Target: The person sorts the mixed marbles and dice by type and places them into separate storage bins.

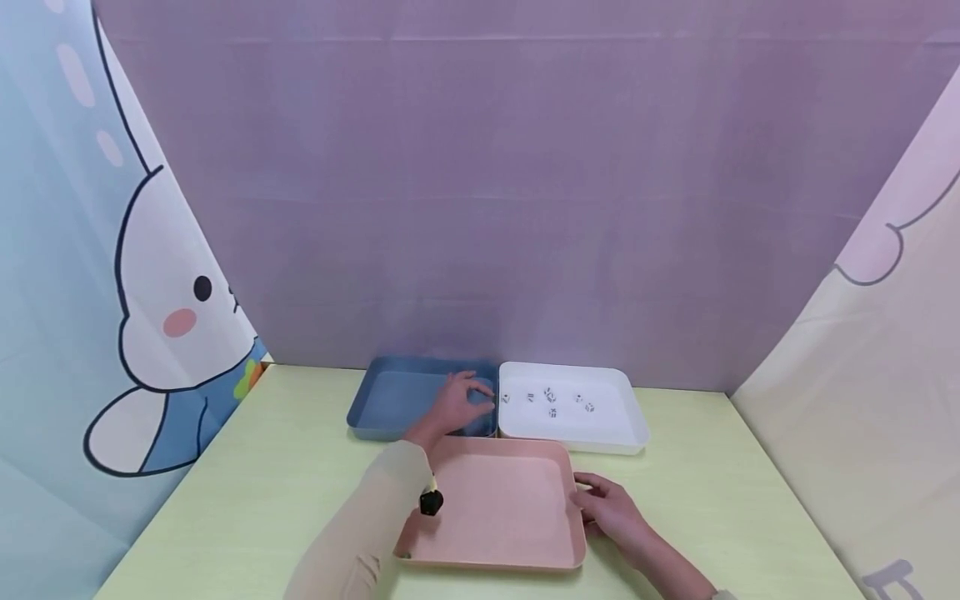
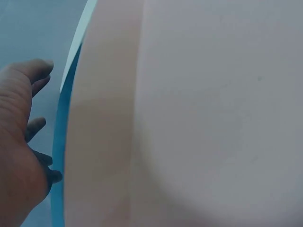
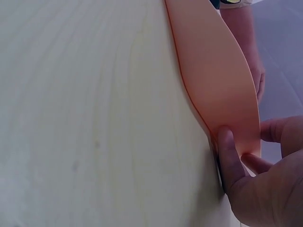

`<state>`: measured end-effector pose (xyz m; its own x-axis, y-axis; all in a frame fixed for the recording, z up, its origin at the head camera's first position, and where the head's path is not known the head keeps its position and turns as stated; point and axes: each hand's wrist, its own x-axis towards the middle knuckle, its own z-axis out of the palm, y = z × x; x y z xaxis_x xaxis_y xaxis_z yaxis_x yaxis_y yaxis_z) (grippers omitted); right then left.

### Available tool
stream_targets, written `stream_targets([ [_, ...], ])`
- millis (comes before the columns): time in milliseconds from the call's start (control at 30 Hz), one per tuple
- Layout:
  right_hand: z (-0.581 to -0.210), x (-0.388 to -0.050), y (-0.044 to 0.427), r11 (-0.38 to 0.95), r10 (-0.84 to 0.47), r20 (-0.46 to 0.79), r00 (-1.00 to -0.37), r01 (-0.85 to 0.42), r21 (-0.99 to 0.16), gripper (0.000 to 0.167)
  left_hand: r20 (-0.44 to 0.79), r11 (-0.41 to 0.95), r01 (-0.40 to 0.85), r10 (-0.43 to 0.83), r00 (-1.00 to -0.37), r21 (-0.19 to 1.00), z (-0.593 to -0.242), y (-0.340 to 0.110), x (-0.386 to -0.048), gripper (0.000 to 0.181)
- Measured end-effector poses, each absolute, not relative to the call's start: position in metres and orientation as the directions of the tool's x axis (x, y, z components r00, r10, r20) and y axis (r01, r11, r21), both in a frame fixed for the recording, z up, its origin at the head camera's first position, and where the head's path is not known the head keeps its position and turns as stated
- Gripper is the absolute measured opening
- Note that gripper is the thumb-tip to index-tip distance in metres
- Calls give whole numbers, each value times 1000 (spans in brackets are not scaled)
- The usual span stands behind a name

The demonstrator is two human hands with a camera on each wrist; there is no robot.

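My left hand hovers over the right side of a blue tray, its fingers loosely bent. In the left wrist view, thumb and fingers stand apart with nothing seen between them. A pink tray lies in front of the blue one. At its right side, my right hand grips the tray's edge. The right wrist view has one digit at the rim and others against the outside of the pink wall. To the right of the blue tray is a white tray with several small pieces bearing dark marks.
All three trays stand on a pale yellow table. Behind it hangs a purple cloth, with printed cloths at left and right. A black device sits on my left wrist, above the pink tray's left side.
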<state>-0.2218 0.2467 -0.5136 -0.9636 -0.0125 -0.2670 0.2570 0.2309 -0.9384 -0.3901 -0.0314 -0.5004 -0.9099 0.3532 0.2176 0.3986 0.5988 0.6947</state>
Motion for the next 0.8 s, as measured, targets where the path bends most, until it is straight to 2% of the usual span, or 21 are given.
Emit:
stream_targets([
  [300, -516, -222, 248, 215, -24, -261, -965, 249, -944, 52, 225, 602, 455, 419, -879, 657, -480, -42, -389, 6],
  [600, -515, -220, 246, 220, 2, -261, -965, 255, -941, 49, 157, 712, 556, 547, -822, 430, -449, -55, -378, 5],
  [800, -516, -218, 245, 220, 16, -255, -967, 253, -942, 47, 88, 702, 623, 637, -766, 346, -427, -64, -366, 6],
])
